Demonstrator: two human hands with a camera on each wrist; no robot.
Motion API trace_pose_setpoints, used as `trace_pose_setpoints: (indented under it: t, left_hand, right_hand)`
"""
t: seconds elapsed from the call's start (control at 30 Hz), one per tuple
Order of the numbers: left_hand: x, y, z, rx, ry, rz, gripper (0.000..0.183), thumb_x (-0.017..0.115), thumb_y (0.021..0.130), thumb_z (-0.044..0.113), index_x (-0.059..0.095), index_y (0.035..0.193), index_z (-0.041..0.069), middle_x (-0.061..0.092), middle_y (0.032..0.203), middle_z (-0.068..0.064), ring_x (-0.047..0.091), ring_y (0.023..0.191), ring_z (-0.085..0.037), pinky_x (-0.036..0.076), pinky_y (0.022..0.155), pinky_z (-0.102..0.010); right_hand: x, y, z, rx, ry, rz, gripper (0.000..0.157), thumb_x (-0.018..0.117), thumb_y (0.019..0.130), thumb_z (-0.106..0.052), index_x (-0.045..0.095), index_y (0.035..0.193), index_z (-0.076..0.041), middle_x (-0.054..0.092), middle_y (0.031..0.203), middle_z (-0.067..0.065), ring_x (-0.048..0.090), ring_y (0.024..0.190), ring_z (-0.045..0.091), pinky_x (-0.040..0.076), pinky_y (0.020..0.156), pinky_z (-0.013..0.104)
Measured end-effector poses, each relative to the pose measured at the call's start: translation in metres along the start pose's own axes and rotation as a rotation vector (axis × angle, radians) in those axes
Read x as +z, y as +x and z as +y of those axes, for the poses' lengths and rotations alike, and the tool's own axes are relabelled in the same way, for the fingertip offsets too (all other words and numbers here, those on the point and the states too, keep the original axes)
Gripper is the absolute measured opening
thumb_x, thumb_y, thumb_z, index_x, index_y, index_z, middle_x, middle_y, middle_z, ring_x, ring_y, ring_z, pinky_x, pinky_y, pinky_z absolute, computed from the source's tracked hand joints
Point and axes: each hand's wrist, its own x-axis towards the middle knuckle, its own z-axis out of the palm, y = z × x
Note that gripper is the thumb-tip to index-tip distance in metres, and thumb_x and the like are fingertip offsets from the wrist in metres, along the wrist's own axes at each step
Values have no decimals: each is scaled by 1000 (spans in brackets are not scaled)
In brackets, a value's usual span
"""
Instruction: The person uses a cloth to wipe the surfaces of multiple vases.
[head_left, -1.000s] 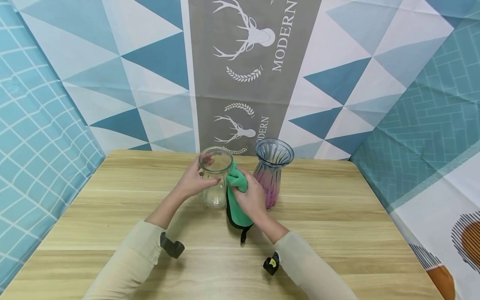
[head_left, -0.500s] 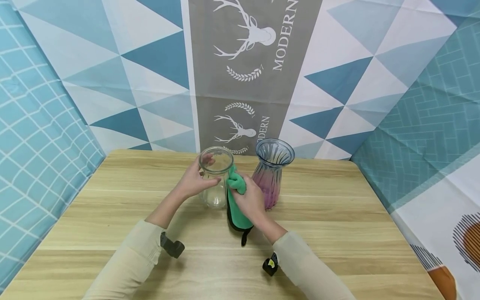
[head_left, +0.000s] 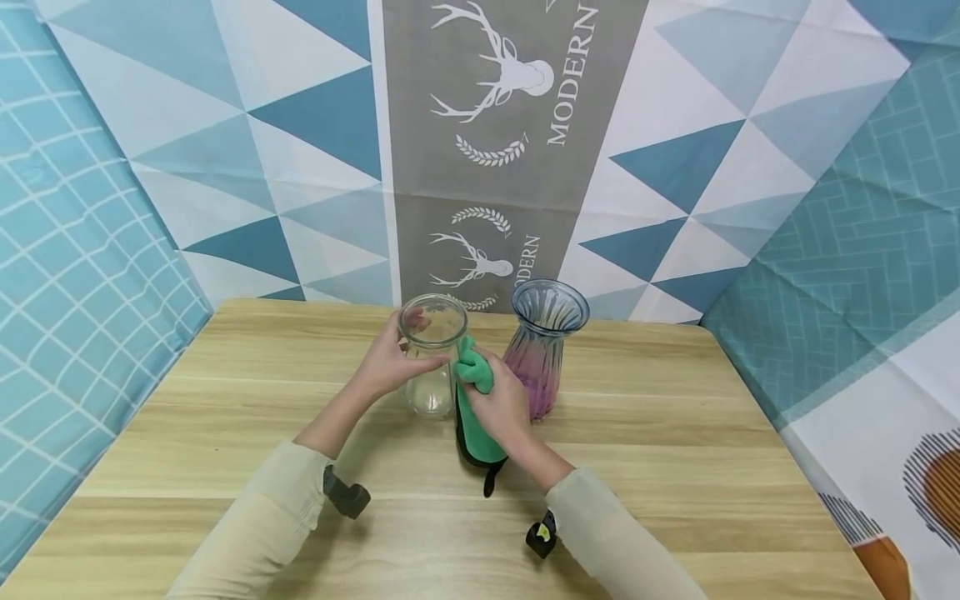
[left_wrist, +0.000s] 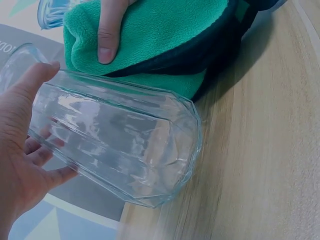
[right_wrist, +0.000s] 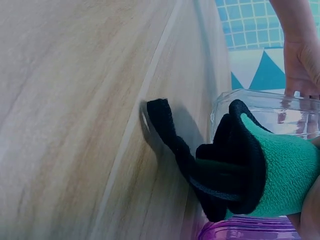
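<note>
A clear glass vase [head_left: 432,375] with a thick round rim stands on the table, and my left hand [head_left: 386,358] holds it below the rim, thumb in front and fingers behind. The left wrist view shows its faceted glass body [left_wrist: 110,135] with nothing inside. My right hand [head_left: 498,400] grips a folded green cloth [head_left: 480,433] against the right side of this vase. Black trim edges the cloth, and a black hanging loop [right_wrist: 165,125] dangles from its lower end. The thumb of the right hand presses on the terry surface [left_wrist: 150,35] in the left wrist view.
Just right of the cloth stands a ribbed glass vase [head_left: 536,367], blue at its flared mouth and pink-purple below, partly hidden by the right hand. Patterned sheets [head_left: 315,150] hang behind and beside the wooden table [head_left: 675,467]. Each wrist carries a small black camera [head_left: 345,496].
My right hand and the cloth have slid slightly down along the clear vase, toward the person. The left hand keeps its hold, its thumb shifted slightly right. Both vases stay in place.
</note>
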Motion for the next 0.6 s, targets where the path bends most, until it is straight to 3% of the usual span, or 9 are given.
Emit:
trace_pose_setpoints:
  t: [0.33, 0.6]
  left_hand:
    - [-3, 1, 0, 17, 11, -14, 83, 82, 71, 26, 35, 138, 7, 50, 136, -14, 46, 128, -29, 35, 105, -57]
    - [-2, 1, 1, 11, 5, -27, 80, 80, 73, 19, 35, 137, 6, 50, 135, -14, 46, 128, -31, 36, 104, -57]
  right_hand:
    - [-4, 6, -4, -92, 43, 80, 45, 73, 82, -19, 59, 123, -9, 67, 114, 10, 65, 100, 26, 54, 82, 40]
    - [-4, 7, -7, -92, 47, 51, 45, 72, 82, -19, 58, 124, -12, 67, 114, 9, 65, 98, 25, 55, 78, 39]
